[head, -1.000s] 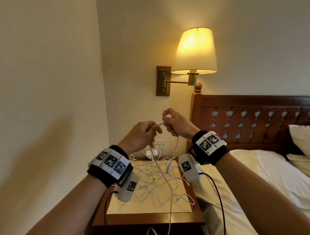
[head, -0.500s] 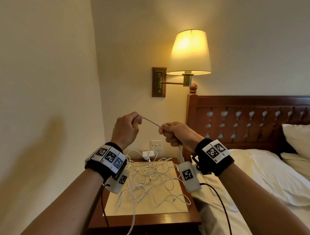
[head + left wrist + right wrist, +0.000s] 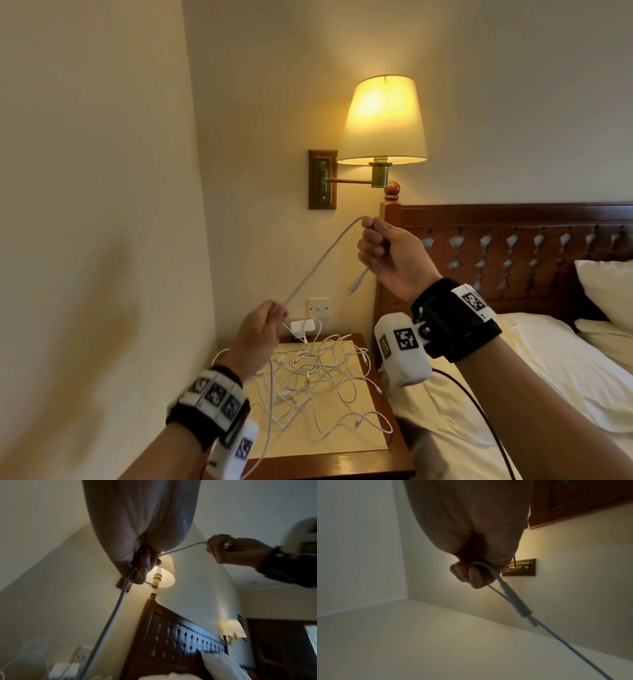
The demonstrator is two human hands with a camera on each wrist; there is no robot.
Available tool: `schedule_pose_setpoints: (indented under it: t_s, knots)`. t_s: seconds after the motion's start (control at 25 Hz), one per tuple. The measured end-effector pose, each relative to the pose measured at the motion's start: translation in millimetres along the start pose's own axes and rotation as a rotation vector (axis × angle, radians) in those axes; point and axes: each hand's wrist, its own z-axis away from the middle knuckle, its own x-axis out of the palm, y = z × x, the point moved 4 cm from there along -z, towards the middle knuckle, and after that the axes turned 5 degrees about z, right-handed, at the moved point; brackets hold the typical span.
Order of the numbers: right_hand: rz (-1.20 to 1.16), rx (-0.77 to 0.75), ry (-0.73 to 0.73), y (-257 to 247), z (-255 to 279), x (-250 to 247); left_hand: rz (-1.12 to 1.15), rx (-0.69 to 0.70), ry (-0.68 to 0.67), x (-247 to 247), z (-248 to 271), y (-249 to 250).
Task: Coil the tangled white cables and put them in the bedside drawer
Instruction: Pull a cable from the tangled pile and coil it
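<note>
Low and to the left, the left hand (image 3: 255,337) is closing its curled fingers round one white cable (image 3: 322,262), and the left wrist view is showing the cord running in under the fingers (image 3: 145,563) and out again toward the other hand; a loose fist like this is probably letting the cord slide through while keeping it in line. Below that hand the cable is dropping past the front edge of the bedside table (image 3: 342,460), so most of its length is hanging free of the heap. On the tabletop the tangled white cables (image 3: 325,373) are lying in loose overlapping loops, some running back to the white plugs (image 3: 303,325) at the wall, likely left there so one cord can be worked out at a time. Rising to the right, the held cable is stretching nearly straight up to the right hand (image 3: 388,255), which is pinching it near its end in front of the headboard (image 3: 513,246), with the short tail and its connector (image 3: 356,286) dangling just beneath. Holding the end high and the hands apart is, I judge, taking the slack out before the first loop. No drawer is showing in any view, and nothing is coiled yet.
</note>
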Motion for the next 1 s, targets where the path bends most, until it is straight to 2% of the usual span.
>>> schedule_pose_setpoints:
  t_s: [0.08, 0.16, 0.24, 0.32, 0.4, 0.52, 0.8, 0.92, 1.0]
  knots:
    - [0.127, -0.011, 0.033, 2, -1, -7, -0.025, -0.083, -0.246, 23, 29, 5]
    - [0.35, 0.007, 0.038, 15, 0, -9, -0.055, -0.059, -0.489, 33, 41, 41]
    - [0.515, 0.021, 0.013, 28, 2, -7, -0.051, 0.051, -0.536, 25, 33, 82]
    - [0.57, 0.034, -0.008, 34, 4, -5, -0.077, 0.203, -0.453, 9, 16, 116]
    - [0.575, 0.03, -0.03, 32, 5, -1, -0.164, 0.347, -0.295, -3, 2, 136]
    - [0.526, 0.027, -0.055, 30, 5, 7, -0.235, 0.474, -0.068, -11, -19, 144]
    - [0.411, 0.065, -0.15, 37, 13, 18, -0.264, 0.456, 0.134, -10, -44, 126]
    - [0.306, 0.113, -0.202, 37, 15, 19, -0.219, 0.438, 0.142, -7, -42, 121]
    - [0.173, 0.15, -0.202, 35, 15, 19, -0.149, 0.423, 0.098, -6, -42, 115]
